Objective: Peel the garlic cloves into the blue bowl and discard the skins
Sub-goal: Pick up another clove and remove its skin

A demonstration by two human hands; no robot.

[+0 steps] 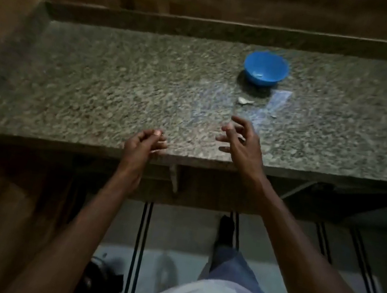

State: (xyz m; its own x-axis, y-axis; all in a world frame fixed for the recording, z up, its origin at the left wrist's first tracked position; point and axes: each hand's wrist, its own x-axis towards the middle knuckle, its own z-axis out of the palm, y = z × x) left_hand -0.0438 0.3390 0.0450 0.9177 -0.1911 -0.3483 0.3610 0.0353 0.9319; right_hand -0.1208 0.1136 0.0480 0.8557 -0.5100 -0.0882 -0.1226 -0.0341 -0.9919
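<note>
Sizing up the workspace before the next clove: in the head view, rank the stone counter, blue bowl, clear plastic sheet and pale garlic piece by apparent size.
1. Stone counter, by far the largest.
2. Clear plastic sheet; its edges are faint, so ranking it above the bowl is unsure.
3. Blue bowl.
4. Pale garlic piece, smallest.

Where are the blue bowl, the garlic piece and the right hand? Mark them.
blue bowl (250,63): head view, left inner wall.
garlic piece (244,101): head view, its pale middle, on the counter.
right hand (242,142): head view, back of the hand.

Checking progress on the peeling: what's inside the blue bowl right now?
The blue bowl holds one small pale piece near the bottom, likely a garlic clove. Blur hides what it is; the near wall covers part of the floor.
</note>
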